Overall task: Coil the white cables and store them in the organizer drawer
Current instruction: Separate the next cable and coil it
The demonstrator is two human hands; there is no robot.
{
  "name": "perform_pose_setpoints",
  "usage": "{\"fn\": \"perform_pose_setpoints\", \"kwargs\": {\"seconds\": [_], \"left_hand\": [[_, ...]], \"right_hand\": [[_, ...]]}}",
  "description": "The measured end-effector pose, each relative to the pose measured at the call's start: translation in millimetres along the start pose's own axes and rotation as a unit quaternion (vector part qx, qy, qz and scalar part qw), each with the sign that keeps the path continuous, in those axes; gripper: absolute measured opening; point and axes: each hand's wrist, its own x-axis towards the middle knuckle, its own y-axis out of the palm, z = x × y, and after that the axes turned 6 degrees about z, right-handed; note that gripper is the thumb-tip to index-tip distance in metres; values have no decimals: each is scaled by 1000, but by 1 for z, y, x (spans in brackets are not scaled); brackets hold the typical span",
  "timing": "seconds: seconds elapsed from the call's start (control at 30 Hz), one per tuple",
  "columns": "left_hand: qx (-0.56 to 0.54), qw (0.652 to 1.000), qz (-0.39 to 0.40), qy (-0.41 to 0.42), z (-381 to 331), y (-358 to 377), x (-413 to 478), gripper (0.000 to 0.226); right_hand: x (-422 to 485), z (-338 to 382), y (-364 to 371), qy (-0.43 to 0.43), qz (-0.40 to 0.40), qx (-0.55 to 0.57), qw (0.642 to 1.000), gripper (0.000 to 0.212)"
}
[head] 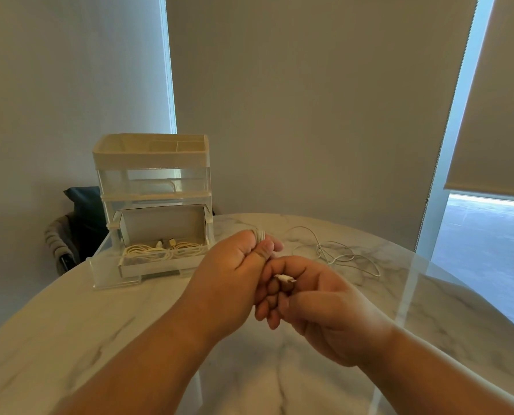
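**Both hands hold one cable above the table, the drawer standing open to the left**

The left hand [234,266] is raised over the marble table [115,333] with its fingers curled. It grips a small white cable coil [260,236], whose turns show at the top of the fist, wound round the fingertips. The right hand [312,304] sits just beside it, touching it, fingers curled inward. It holds the cable's white plug [284,278] against them. How the thumb lies on the plug cannot be made out.

The clear organizer [154,181] stands at the far left edge of the table, with a cream compartment tray on top. Its lowest drawer [112,274] is pulled out toward the person. Inside it lie coiled cables [166,250], white, bundled side by side, with two connectors showing among them. The left forearm and hand cover the drawer's near right corner.

Another loose white cable [336,252] sprawls uncoiled on the tabletop behind the hands and to the right, well apart from the drawer. Its near end runs behind the left hand's fingertips and is hidden there.

Beyond the table on the left a chair [58,238] carries a dark cushion [83,211], partly hidden by the organizer. A roller blind [501,100] hangs at the right, with a strip of window below it. A streak of light crosses the table's right side.
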Motion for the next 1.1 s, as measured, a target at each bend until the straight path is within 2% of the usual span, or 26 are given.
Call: {"fn": "perform_pose_setpoints", "kwargs": {"seconds": [0.07, 0.13, 0.2, 0.27, 0.4, 0.5, 0.6, 0.73, 0.8, 0.87, 0.97, 1.1], "left_hand": [[-20, 999, 42, -19, -3, -2, -1, 33], [-48, 992, 113, -26, -6, 0, -4, 42], [-27, 987, 157, -28, -7, 4, -6, 46], [-15, 986, 162, -35, -6, 6, -7, 43], [-73, 978, 189, -56, -5, 2, -3, 28], [-111, 968, 214, -72, -2, 2, -1, 33], [-163, 952, 244, -91, 1, 0, 1, 37], [-280, 912, 282, -103, 5, -5, 3, 21], [-351, 886, 284, -105, 5, -4, 3, 22], [-379, 875, 282, -106, 6, -1, 3, 29], [-347, 888, 279, -118, 9, 2, 3, 30], [-158, 939, 285, -112, 8, 1, 2, 16]], "right_hand": [[0, -1, 1, -10, -16, -60, 998, 16], [-2, 3, 1, -15, -55, -147, 987, 20], [-6, 9, -2, -31, -96, -272, 957, 30], [-8, 14, -2, -73, -106, -364, 922, 33], [-6, 8, 0, -113, -162, -425, 883, 34], [-6, 3, -2, -109, -208, -444, 865, 29], [-6, 3, 0, -116, -217, -429, 869, 20], [-5, 5, 2, -131, -226, -397, 880, 22], [-3, 4, -1, -128, -219, -354, 900, 23], [-3, 4, -3, -116, -205, -310, 921, 22], [-4, 10, -3, -93, -213, -286, 929, 17], [-4, 9, -5, -57, -207, -303, 929, 25]]}}
